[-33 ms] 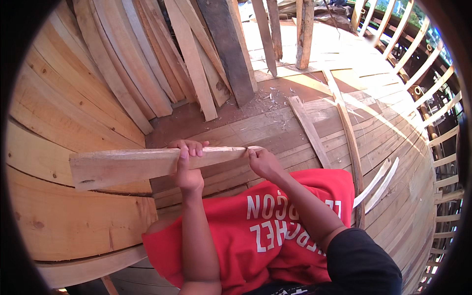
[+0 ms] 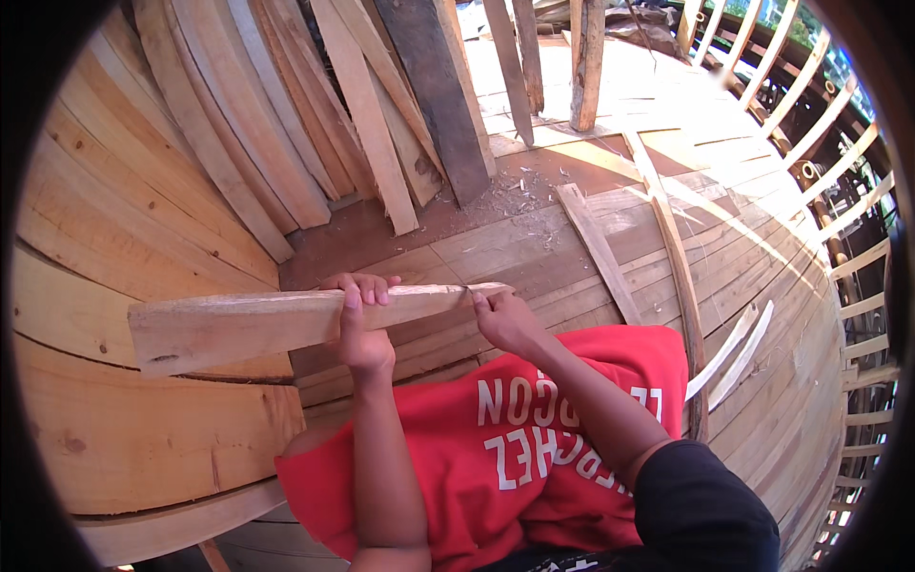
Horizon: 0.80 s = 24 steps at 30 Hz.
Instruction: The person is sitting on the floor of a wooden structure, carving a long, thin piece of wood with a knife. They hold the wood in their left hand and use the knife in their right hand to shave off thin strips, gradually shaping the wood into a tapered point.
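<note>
Wooden board (image 2: 257, 326): held crosswise in front of you, beyond the red cloth (image 2: 443, 419) over your lap. Wide end to the left, narrow tapered end to the right. Broad face turned toward you; upper edge paler and rough toward the narrow end. Dark knot low on the wide end.

Left hand (image 2: 362, 336): wrapped firmly around the board near its middle, thumb against the near face, fingers over the upper edge. Right hand (image 2: 507, 319): at the narrow end, fingers bent, fingertips close against the board. Small dark spot (image 2: 466, 290) just beside those fingertips; too small to identify. You cannot tell from this view how far your right hand is closed, or what it grips.

Surroundings: planked floor (image 2: 753, 448) beyond and to the right. Wood shavings (image 2: 519, 195) scattered past the board. Short slat (image 2: 599, 253) and long strip (image 2: 673, 243) lie apart on the floor. Two pale curved strips (image 2: 748, 355) lie side by side, right of the red cloth. Tall planks (image 2: 243, 114) stand at upper left, near a dark plank (image 2: 429, 95).
</note>
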Tool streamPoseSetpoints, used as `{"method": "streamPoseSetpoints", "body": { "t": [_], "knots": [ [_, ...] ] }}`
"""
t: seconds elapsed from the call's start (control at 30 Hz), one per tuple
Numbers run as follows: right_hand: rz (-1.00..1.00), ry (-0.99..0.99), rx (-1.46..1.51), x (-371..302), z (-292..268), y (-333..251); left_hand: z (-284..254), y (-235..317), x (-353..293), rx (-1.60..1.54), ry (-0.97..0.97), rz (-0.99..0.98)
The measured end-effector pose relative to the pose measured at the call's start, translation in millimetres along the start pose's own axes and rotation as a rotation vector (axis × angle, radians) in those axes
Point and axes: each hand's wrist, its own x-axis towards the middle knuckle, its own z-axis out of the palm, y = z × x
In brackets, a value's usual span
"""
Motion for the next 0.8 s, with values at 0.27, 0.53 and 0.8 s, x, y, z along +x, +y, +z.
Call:
{"method": "streamPoseSetpoints", "body": {
  "t": [0.27, 0.53, 0.8],
  "knots": [
    [-0.053, -0.028, -0.131, -12.9, -3.9, -14.8, -4.2, -6.6, 0.3, 0.051, 0.130, 0.068],
    [0.066, 0.001, -0.141, 23.4, -5.4, 9.1, -0.2, -16.4, 6.0, 0.087, -0.079, 0.151],
    [0.140, -0.005, -0.197, 37.2, -27.7, 26.9, -3.9, -5.6, 2.6, 0.053, -0.086, 0.121]
  ]
}}
